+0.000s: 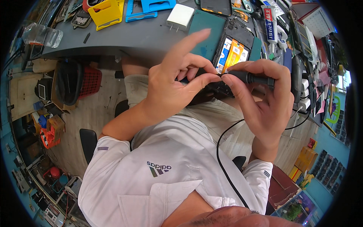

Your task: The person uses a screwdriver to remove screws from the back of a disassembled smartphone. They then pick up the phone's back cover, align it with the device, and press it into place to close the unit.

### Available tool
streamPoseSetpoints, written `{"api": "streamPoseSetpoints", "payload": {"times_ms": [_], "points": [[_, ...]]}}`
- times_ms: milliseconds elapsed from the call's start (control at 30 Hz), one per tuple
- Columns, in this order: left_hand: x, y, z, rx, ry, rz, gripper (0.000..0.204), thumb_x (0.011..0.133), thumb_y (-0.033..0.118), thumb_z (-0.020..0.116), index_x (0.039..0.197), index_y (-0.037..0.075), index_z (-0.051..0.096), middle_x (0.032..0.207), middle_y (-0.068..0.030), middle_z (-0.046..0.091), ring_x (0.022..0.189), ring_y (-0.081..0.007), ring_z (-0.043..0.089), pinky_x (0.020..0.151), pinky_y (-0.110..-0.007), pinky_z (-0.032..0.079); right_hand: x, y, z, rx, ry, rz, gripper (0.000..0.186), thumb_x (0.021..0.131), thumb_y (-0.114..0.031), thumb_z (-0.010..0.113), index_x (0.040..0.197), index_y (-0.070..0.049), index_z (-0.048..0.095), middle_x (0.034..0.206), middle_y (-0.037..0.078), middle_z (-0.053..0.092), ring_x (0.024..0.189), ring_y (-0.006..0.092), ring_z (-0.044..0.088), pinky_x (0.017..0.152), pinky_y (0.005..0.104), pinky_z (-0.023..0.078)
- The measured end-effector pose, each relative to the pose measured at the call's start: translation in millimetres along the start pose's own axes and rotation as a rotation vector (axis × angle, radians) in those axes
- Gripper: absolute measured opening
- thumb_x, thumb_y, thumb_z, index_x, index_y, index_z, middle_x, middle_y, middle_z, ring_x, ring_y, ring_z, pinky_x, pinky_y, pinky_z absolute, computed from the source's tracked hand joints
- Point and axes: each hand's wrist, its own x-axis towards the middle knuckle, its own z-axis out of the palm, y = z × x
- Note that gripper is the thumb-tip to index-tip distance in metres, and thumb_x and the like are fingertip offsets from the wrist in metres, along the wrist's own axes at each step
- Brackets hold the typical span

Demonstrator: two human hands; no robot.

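My right hand (264, 102) grips a black cylindrical tool (254, 79) lying horizontally. My left hand (174, 85) has its index finger raised and blurred, while its thumb and another finger meet at the tool's narrow left end, around something dark I cannot make out. Just beyond my hands an opened phone (236, 45), with an orange flex cable over its battery, rests on a green mat (200, 32). A black cable (220, 159) curves down over my white shirt.
At the grey desk's (113, 39) back are yellow (104, 11) and blue (153, 5) plastic stands, a white charger (179, 17) and a plastic bag (41, 36). Glue tubes (270, 26) and clutter crowd the right. Below left stand a red basket (89, 81) and boxes (53, 128).
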Motion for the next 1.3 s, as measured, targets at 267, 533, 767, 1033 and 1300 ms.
{"api": "streamPoseSetpoints", "payload": {"times_ms": [267,533,767,1033,1300], "points": [[-4,-4,0,-0.135,0.167,0.070,0.029,0.097,0.009,0.073,0.123,-0.005,0.070,0.124,-0.0112,0.076,0.068,-0.0042,0.059,0.060,-0.020,0.043,5,-4,-2,-0.039,-0.013,0.010,0.040,0.088,0.003,0.084,0.117,0.002,0.056,0.100,0.013,0.075,0.089,0.0146,0.075,0.072,0.0250,0.060],[-7,-4,-3,-0.112,0.147,0.079,0.028,0.101,0.014,0.067,0.122,-0.005,0.071,0.129,-0.0139,0.075,0.068,-0.0056,0.059,0.062,-0.023,0.046,6,-2,-1,-0.044,-0.022,-0.013,0.040,0.087,0.003,0.085,0.116,0.002,0.057,0.099,0.011,0.075,0.088,0.0133,0.074,0.069,0.0242,0.059],[-10,1,-15,-0.015,-0.005,0.055,0.045,0.105,0.010,0.055,0.145,-0.009,0.045,0.116,-0.0177,0.077,0.077,-0.0077,0.058,0.075,-0.025,0.048,9,-3,1,-0.030,-0.053,-0.045,0.040,0.087,0.004,0.085,0.116,0.002,0.057,0.101,0.012,0.075,0.089,0.0141,0.074,0.071,0.0250,0.060],[-19,3,-6,-0.167,0.103,-0.033,0.055,0.102,0.005,0.061,0.153,-0.004,0.040,0.099,-0.0085,0.071,0.078,-0.0059,0.056,0.073,-0.022,0.046,29,-12,-4,-0.144,-0.172,-0.178,0.035,0.085,-0.002,0.087,0.109,0.001,0.062,0.092,0.010,0.075,0.079,0.0168,0.074,0.069,0.0266,0.059],[-31,-6,32,-0.366,0.107,-0.187,0.077,0.096,0.001,0.073,0.161,0.006,0.032,0.080,0.0010,0.055,0.068,-0.0034,0.051,0.060,-0.022,0.042,51,-16,-5,-0.221,-0.260,-0.277,0.041,0.082,-0.011,0.091,0.108,0.001,0.063,0.090,0.008,0.074,0.075,0.0180,0.072,0.067,0.0272,0.056]]}}
